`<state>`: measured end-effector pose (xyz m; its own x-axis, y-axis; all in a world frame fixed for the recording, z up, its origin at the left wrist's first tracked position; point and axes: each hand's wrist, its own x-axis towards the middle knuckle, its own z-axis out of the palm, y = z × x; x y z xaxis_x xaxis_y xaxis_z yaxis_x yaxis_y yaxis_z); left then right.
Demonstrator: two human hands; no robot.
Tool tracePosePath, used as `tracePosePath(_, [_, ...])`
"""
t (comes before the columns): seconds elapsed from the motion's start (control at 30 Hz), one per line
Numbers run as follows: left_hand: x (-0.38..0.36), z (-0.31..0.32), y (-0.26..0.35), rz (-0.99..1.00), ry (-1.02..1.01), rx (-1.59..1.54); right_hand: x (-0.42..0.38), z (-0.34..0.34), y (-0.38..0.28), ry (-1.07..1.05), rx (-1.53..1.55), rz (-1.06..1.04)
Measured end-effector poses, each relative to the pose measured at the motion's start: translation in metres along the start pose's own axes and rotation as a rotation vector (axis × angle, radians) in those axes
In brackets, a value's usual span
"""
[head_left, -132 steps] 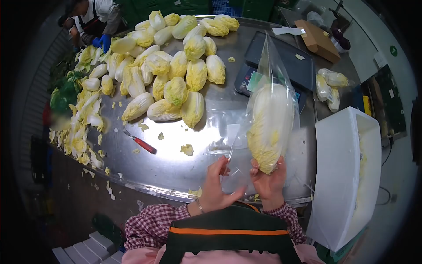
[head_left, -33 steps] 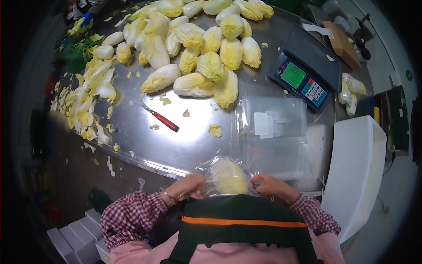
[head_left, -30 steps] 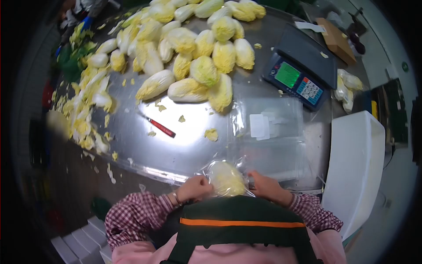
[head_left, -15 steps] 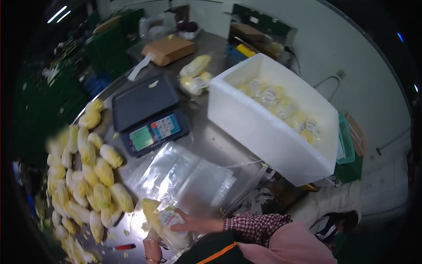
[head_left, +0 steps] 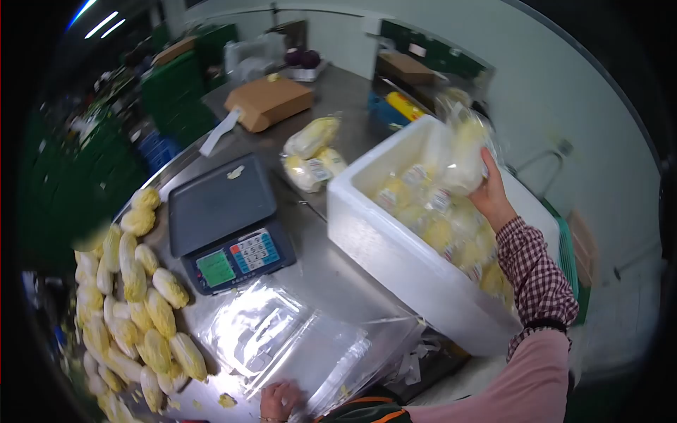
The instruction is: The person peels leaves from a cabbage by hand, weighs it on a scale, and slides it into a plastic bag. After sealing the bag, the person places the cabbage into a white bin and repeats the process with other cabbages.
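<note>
My right hand (head_left: pixel 491 192) holds a bagged cabbage (head_left: pixel 465 156) over the white foam box (head_left: pixel 395 247), near its far wall. Inside the box lie several bagged cabbages (head_left: pixel 437 233) with labels. Low in the view, my left hand (head_left: pixel 281 400) is at the near edge of a stack of clear plastic bags (head_left: pixel 310 356); it is blurred, and its fingers look curled. Whether it pinches a bag cannot be made out.
Loose yellow-white cabbages (head_left: pixel 159 314) are heaped on the left of the metal table. A scale (head_left: pixel 222 204) stands mid-table, with bagged cabbages (head_left: pixel 310 162) beside it. Farther back are a cardboard box (head_left: pixel 271 102) and green crates (head_left: pixel 173 84).
My right hand has gone from the near table edge up to the foam box with the bagged cabbage. My left hand now lies by the plastic bags. The view has shifted.
</note>
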<state>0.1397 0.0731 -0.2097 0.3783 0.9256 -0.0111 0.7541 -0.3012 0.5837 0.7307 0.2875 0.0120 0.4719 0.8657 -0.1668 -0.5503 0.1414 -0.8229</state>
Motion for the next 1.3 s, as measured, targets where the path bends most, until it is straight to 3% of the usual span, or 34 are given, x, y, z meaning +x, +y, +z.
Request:
tracePosePath(0.13, [0.002, 0.009, 0.005, -0.104, 0.153, 0.042, 0.078, -0.037, 0.058, -0.002, 0.096, 0.247])
tracePosePath(0.2, [-0.009, 0.02, -0.016, -0.143, -0.029, 0.05, 0.094, -0.037, 0.082, -0.02, 0.043, 0.307])
tracePosePath(0.27, [-0.007, 0.018, -0.015, -0.16, -0.004, -0.017, 0.096, -0.026, 0.09, -0.101, -0.577, 0.098])
tracePosePath(0.33, [-0.002, 0.003, -0.009, -0.139, 0.032, -0.073, 0.088, -0.012, 0.071, -0.194, -0.861, 0.199])
tracePosePath(0.37, [0.002, -0.003, -0.006, -0.126, 0.085, -0.053, 0.106, -0.01, 0.078, -0.19, -0.608, 0.319])
tracePosePath(0.4, [0.004, -0.007, -0.001, -0.193, 0.132, -0.045, 0.106, -0.017, 0.057, 0.112, -1.162, 0.375])
tracePosePath(0.43, [0.007, -0.012, 0.004, -0.211, 0.179, -0.04, 0.158, -0.072, 0.055, -0.09, -1.199, 0.338])
tracePosePath(0.47, [0.005, -0.012, 0.005, -0.2, 0.227, 0.017, 0.154, -0.069, 0.048, -0.069, -1.329, 0.205])
tracePosePath(0.5, [0.002, -0.009, 0.001, -0.12, 0.17, 0.035, 0.183, -0.077, 0.032, 0.05, -1.982, 0.144])
tracePosePath(0.53, [0.005, -0.011, 0.004, -0.178, 0.056, -0.002, 0.138, -0.024, 0.031, 0.0, -2.569, -0.218])
tracePosePath(0.57, [-0.001, -0.003, 0.003, -0.105, 0.126, 0.026, 0.18, -0.044, 0.016, -0.122, -2.917, -0.297])
tracePosePath(0.63, [-0.007, -0.001, 0.0, -0.045, 0.208, 0.062, 0.255, -0.052, -0.006, -0.309, -1.854, -0.527])
tracePosePath(0.7, [-0.012, -0.006, 0.006, -0.039, 0.359, -0.037, 0.066, 0.135, 0.061, -0.307, -1.174, -0.407])
tracePosePath(0.77, [-0.015, 0.005, -0.005, -0.126, 0.271, -0.065, -0.042, 0.228, 0.122, -0.727, -1.135, -0.347])
tracePosePath(0.8, [-0.015, 0.011, -0.01, -0.199, 0.184, -0.087, -0.068, 0.254, 0.164, -0.813, -1.136, -0.17])
tracePosePath(0.87, [-0.017, 0.021, -0.021, -0.122, 0.264, -0.067, -0.148, 0.3, 0.262, -1.036, -1.028, 0.278])
tracePosePath(0.9, [-0.017, 0.024, -0.025, -0.034, 0.328, -0.043, -0.179, 0.319, 0.309, -1.158, -1.108, 0.381])
tracePosePath(0.93, [-0.016, 0.025, -0.021, -0.091, 0.228, -0.076, -0.2, 0.329, 0.361, -1.203, -1.068, 0.42])
tracePosePath(0.97, [-0.016, 0.028, -0.019, -0.08, 0.236, -0.081, -0.215, 0.341, 0.409, -1.251, -1.022, 0.382])
tracePosePath(1.1, [-0.031, 0.026, -0.027, 0.007, 0.289, 0.162, -0.236, 0.424, 0.538, -0.98, -0.977, 0.226])
tracePosePath(1.13, [-0.038, 0.025, -0.029, -0.018, 0.25, 0.16, -0.229, 0.439, 0.56, -0.991, -1.004, 0.058])
tracePosePath(1.17, [-0.043, 0.026, -0.033, -0.043, 0.214, 0.152, -0.224, 0.454, 0.573, -0.998, -1.035, -0.112])
tracePosePath(1.3, [-0.047, 0.016, -0.053, 0.028, 0.061, 0.089, -0.197, 0.512, 0.563, -0.962, -1.194, -0.373])
